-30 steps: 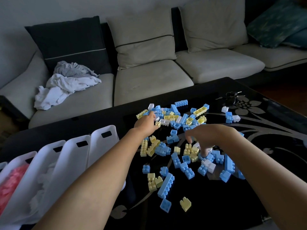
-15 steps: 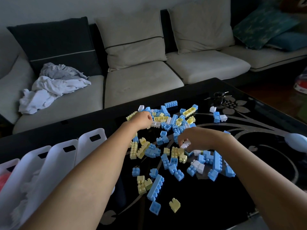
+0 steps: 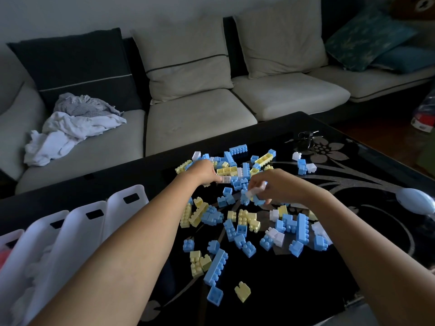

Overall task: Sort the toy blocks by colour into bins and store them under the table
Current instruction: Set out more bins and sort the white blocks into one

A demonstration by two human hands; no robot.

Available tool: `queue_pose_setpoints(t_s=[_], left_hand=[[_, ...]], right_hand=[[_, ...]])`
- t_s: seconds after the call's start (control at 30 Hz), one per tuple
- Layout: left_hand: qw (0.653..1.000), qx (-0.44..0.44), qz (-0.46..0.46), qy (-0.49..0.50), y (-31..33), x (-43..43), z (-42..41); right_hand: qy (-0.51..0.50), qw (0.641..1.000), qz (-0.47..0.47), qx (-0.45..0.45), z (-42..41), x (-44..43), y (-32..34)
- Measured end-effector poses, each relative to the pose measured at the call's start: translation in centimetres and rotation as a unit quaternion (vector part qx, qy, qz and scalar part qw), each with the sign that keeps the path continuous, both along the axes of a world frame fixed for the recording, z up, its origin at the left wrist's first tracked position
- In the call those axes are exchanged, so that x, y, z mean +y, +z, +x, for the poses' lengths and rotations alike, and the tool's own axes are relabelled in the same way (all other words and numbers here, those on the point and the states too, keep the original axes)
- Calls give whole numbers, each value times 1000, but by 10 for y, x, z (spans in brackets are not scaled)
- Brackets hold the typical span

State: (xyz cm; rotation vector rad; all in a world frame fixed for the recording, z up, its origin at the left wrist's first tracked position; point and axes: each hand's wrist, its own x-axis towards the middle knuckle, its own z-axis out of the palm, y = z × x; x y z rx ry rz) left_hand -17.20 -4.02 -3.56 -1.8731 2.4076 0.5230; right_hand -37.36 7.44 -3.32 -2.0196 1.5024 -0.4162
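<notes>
Blue, yellow and white toy blocks (image 3: 244, 222) lie scattered over the black glass table (image 3: 294, 290). My left hand (image 3: 204, 171) reaches into the far side of the pile, its fingers curled and pinching a white block (image 3: 224, 179). My right hand (image 3: 273, 185) hovers over the middle of the pile and pinches a white block (image 3: 253, 192) between thumb and fingers. Several white bins (image 3: 77, 231) stand in a row at the table's left edge; one holds white blocks, the leftmost shows pink ones (image 3: 3, 258).
A sofa (image 3: 200, 118) with cushions runs behind the table, with crumpled clothes (image 3: 70, 128) on its left seat. A bunch of keys (image 3: 306, 137) lies at the table's far right. A pale blue object (image 3: 414, 200) sits at the right edge.
My right hand has lifted a white block out of the pile. My left hand has closed on a white block at the far side. The view has shifted slightly.
</notes>
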Motion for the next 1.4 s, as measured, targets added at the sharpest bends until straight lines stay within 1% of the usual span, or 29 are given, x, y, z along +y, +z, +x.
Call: queue_pose_setpoints(t_s=[0.1, 0.13, 0.17, 0.2, 0.23, 0.27, 0.3, 0.33, 0.37, 0.47, 0.53, 0.57, 0.67, 0.77, 0.8, 0.83, 0.9, 0.93, 1.0, 1.07, 1.13, 1.2, 1.27, 1.33, 1.37, 1.4], left_hand=[[1000, -15, -1, 6, -1, 2, -2], [1000, -22, -3, 10, -2, 2, -3], [1000, -24, -9, 17, -2, 4, -5], [999, -23, -19, 29, -2, 5, -7], [998, -24, -31, 46, -3, 7, -10], [997, -26, -43, 65, -4, 9, -11], [995, -24, -52, 79, -5, 10, -12], [995, -18, -57, 86, -6, 11, -12], [995, -9, -56, 87, -6, 12, -12], [993, 22, -59, 99, -3, 15, -6], [990, 45, -81, 107, -2, 12, -1], [988, 59, -98, 106, 0, 12, 2], [980, 104, -141, 97, 12, 22, 8], [969, 144, -180, 85, 26, 37, 18], [966, 156, -187, 84, 29, 42, 24], [965, 164, -187, 85, 33, 47, 29], [963, 174, -181, 93, 39, 58, 41], [963, 176, -177, 101, 42, 64, 49], [962, 180, -175, 108, 48, 75, 60], [961, 185, -169, 120, 53, 88, 75], [958, 203, -151, 133, 57, 96, 86], [951, 244, -117, 148, 61, 105, 98], [925, 335, -53, 172, 65, 116, 112], [877, 438, 17, 198, 68, 125, 127], [855, 475, 36, 206, 68, 130, 138], [840, 498, 44, 211, 69, 135, 148]], right_hand=[[-34, 992, -4, -118, -4, -6, 2], [-50, 983, 5, -178, -7, -7, 3], [-63, 965, 28, -254, -8, -7, 4], [-66, 935, 64, -344, -10, -7, 4], [-64, 893, 104, -434, -12, -8, 4], [-67, 848, 139, -506, -14, -8, 3], [-79, 814, 162, -553, -15, -9, 3], [-93, 790, 177, -579, -16, -9, 2], [-103, 774, 187, -596, -16, -9, 2], [-104, 738, 214, -631, -17, -8, 1], [-106, 723, 232, -642, -16, -7, 2], [-108, 722, 238, -641, -16, -6, 2], [-113, 741, 249, -613, -12, -6, -1], [-111, 783, 228, -569, -4, -6, -3], [-109, 806, 210, -543, 1, -5, -4], [-108, 840, 182, -500, 5, -4, -5], [-123, 909, 106, -383, 11, -4, -12], [-132, 932, 75, -329, 16, -4, -15], [-157, 957, 37, -242, 18, -4, -19], [-174, 967, 26, -186, 25, -4, -18], [-190, 968, 19, -165, 25, -3, -17], [-201, 966, 0, -161, 26, 0, -14], [-205, 963, -33, -174, 31, 5, -8], [-208, 953, -52, -213, 39, 10, 0], [-204, 948, -49, -239, 47, 13, 5], [-198, 944, -32, -261, 54, 16, 9]])
